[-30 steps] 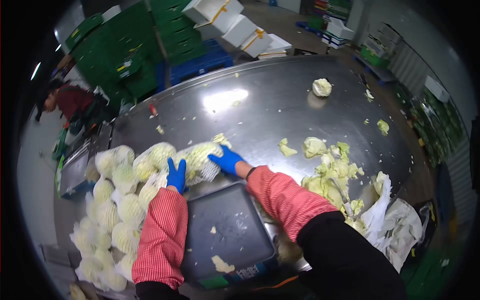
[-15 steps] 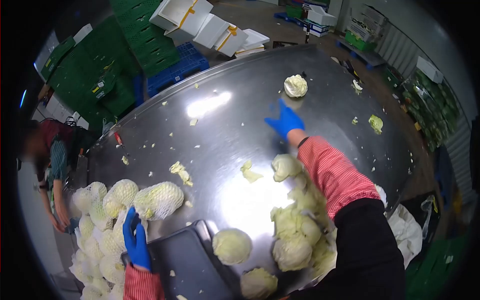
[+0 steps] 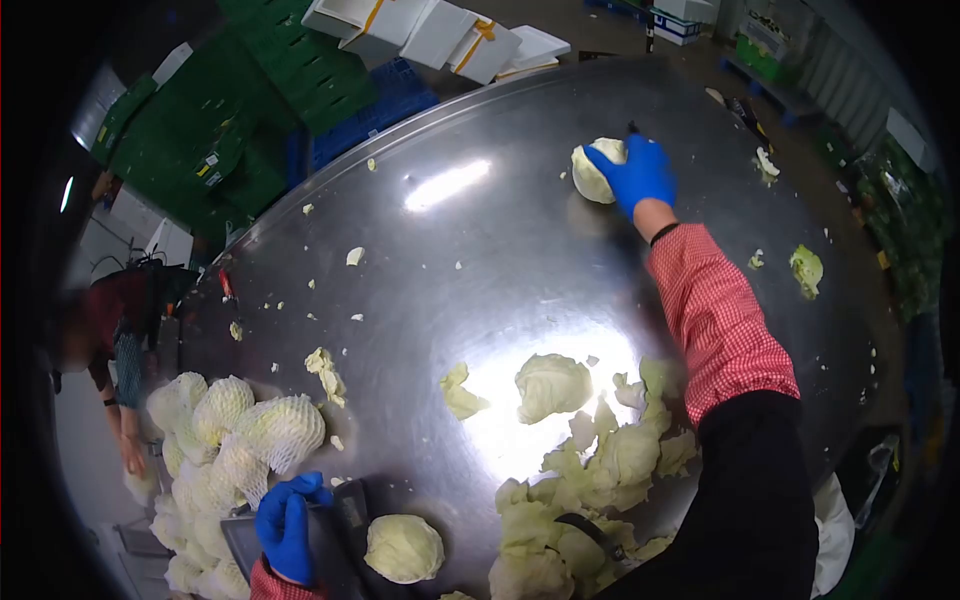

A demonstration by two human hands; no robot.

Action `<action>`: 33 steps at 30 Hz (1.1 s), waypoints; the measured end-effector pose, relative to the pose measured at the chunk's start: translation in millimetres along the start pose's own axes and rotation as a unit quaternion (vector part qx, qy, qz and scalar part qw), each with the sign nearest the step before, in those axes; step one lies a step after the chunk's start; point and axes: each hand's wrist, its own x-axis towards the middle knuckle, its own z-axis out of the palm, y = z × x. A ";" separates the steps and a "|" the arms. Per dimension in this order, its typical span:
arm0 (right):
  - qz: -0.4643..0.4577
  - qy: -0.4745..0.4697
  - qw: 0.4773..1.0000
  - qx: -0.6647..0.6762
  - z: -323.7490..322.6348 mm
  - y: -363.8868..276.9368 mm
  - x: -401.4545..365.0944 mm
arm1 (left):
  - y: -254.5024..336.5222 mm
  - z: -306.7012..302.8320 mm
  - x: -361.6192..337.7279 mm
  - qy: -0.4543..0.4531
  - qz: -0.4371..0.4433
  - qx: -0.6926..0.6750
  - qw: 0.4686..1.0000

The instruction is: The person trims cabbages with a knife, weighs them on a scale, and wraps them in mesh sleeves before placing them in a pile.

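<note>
My right hand (image 3: 640, 178), in a blue glove, reaches to the far part of the metal table. Its thumb and fingers wrap around the right side of a pale cabbage (image 3: 592, 178). My left hand (image 3: 288, 525), also blue-gloved, is over the edge of a dark grey tray (image 3: 240, 540) at lower left. Its fingers are loosely bent, with nothing visible in them. Just right of the tray lies another cabbage (image 3: 404, 549). Several cabbages in white foam netting (image 3: 285, 430) are heaped left of my left hand.
Loose cabbage leaves (image 3: 620, 460) spread over the near right, with a dark curved blade-like tool (image 3: 590, 530) among them. Another cabbage (image 3: 553, 388) sits behind. A red-handled tool (image 3: 226, 285) lies near the left edge. A co-worker (image 3: 115, 320) bends at far left. Green crates (image 3: 200, 150) stand beyond.
My right hand has moved forward and right and closed around the far cabbage. My left hand's fingers, upright before, are now bent over the tray. The view has shifted.
</note>
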 end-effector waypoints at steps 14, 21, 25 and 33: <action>0.148 -0.280 0.692 0.648 25.2 28.6 -107.4 | 7.1 15.9 -25.3 -0.091 0.010 -0.076 0.993; -0.086 -0.386 0.711 0.581 -19.4 -113.5 -309.5 | 9.6 -40.1 -77.0 0.054 0.086 -0.099 0.990; -0.258 -0.360 0.783 0.437 -22.8 -182.2 -431.3 | -2.2 -89.5 -117.4 0.155 0.150 -0.134 0.967; -0.383 -0.333 0.847 0.160 -18.9 -257.0 -560.2 | -39.6 -147.8 -181.4 0.209 0.120 -0.196 0.950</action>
